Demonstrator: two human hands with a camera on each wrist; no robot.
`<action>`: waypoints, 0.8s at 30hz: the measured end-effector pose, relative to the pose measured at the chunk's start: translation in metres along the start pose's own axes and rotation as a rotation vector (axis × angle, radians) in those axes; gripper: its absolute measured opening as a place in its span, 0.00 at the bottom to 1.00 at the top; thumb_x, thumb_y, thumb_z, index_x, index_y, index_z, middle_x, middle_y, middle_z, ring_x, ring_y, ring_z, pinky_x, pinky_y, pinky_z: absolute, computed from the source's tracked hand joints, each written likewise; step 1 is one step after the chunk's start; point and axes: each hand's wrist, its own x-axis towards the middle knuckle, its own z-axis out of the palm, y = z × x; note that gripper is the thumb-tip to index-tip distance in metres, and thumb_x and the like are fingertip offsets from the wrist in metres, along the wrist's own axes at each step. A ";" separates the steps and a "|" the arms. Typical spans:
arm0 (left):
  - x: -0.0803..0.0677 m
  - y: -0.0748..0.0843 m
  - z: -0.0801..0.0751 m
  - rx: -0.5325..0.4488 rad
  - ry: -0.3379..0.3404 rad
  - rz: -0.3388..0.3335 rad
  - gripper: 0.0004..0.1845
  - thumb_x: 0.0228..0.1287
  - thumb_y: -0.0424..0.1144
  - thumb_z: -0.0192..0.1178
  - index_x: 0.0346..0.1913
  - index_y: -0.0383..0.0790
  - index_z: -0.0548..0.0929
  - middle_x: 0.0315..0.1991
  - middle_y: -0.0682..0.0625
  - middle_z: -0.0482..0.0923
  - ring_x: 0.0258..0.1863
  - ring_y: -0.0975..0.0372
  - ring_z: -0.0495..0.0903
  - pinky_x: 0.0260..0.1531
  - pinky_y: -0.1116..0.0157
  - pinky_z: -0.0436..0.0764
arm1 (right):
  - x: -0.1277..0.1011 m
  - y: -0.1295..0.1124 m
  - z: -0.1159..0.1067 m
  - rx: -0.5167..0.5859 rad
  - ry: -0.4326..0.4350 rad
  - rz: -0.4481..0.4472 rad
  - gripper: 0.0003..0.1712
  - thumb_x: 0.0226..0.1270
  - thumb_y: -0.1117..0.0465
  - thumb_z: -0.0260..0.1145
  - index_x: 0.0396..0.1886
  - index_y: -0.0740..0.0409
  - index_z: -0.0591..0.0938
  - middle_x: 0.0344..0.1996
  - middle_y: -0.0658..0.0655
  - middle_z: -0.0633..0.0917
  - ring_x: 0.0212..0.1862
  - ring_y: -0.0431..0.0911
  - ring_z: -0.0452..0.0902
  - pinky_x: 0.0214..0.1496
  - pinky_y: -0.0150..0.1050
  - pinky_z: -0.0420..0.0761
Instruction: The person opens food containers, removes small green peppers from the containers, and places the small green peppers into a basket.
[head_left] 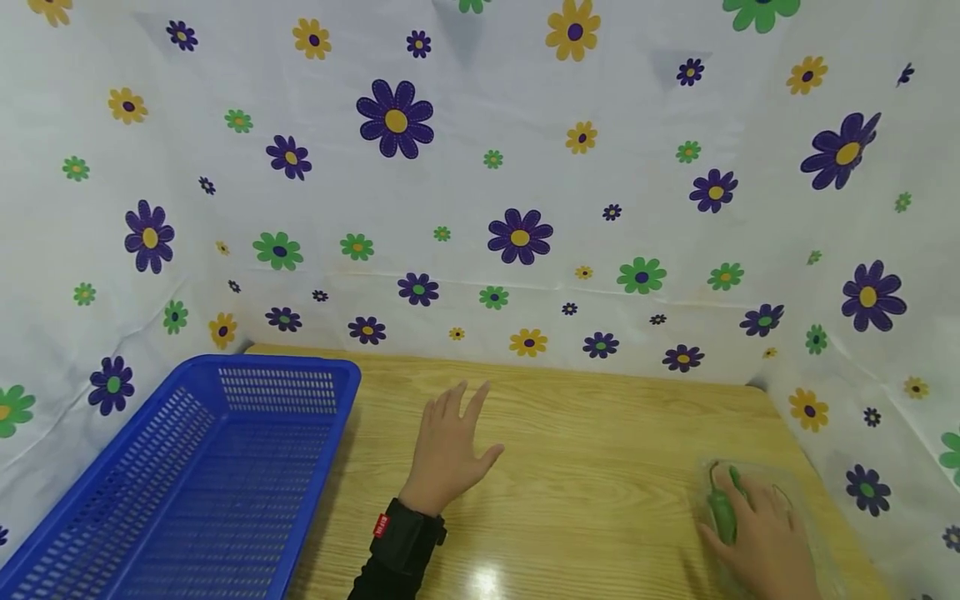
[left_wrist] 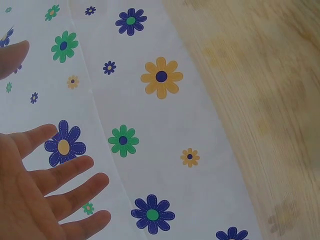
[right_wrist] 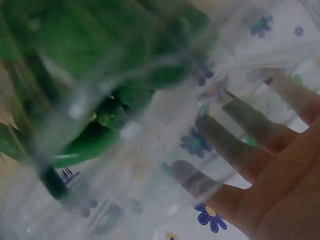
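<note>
Above the middle of the wooden table, my left hand [head_left: 446,454] is held with its fingers spread and nothing in it. The left wrist view shows the same fingers apart in front of the flowered cloth. At the right, my right hand [head_left: 768,533] is over green peppers [head_left: 723,515] lying in clear plastic packaging [head_left: 822,546]. In the right wrist view its fingers look nearly straight and are seen through the clear plastic, apart from the blurred green peppers [right_wrist: 82,150]. Whether the packaging is a bag or a box, I cannot tell.
A blue perforated plastic basket [head_left: 345,417] stands at the left of the table [head_left: 585,450], with nothing seen in it. White cloth [head_left: 480,192] printed with flowers walls the table at the back and both sides.
</note>
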 end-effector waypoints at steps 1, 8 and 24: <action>0.000 0.002 0.000 -0.004 -0.004 0.002 0.44 0.53 0.56 0.66 0.70 0.45 0.62 0.63 0.36 0.66 0.62 0.44 0.67 0.62 0.44 0.65 | 0.000 0.003 0.001 -0.015 -0.041 0.007 0.41 0.49 0.49 0.72 0.61 0.62 0.71 0.54 0.75 0.73 0.53 0.72 0.68 0.49 0.72 0.67; 0.001 0.006 0.003 -0.006 -0.004 -0.005 0.44 0.52 0.56 0.67 0.70 0.46 0.61 0.64 0.36 0.67 0.62 0.45 0.68 0.63 0.45 0.65 | -0.002 0.015 0.007 -0.020 -0.077 -0.044 0.42 0.45 0.52 0.75 0.59 0.66 0.72 0.52 0.78 0.74 0.51 0.72 0.71 0.44 0.67 0.73; -0.004 0.007 0.007 -0.034 -0.019 -0.013 0.43 0.53 0.54 0.67 0.70 0.46 0.62 0.63 0.36 0.67 0.61 0.45 0.68 0.62 0.43 0.65 | 0.022 -0.023 0.025 0.097 0.078 -0.382 0.40 0.39 0.65 0.78 0.58 0.59 0.75 0.57 0.67 0.76 0.56 0.67 0.73 0.52 0.63 0.74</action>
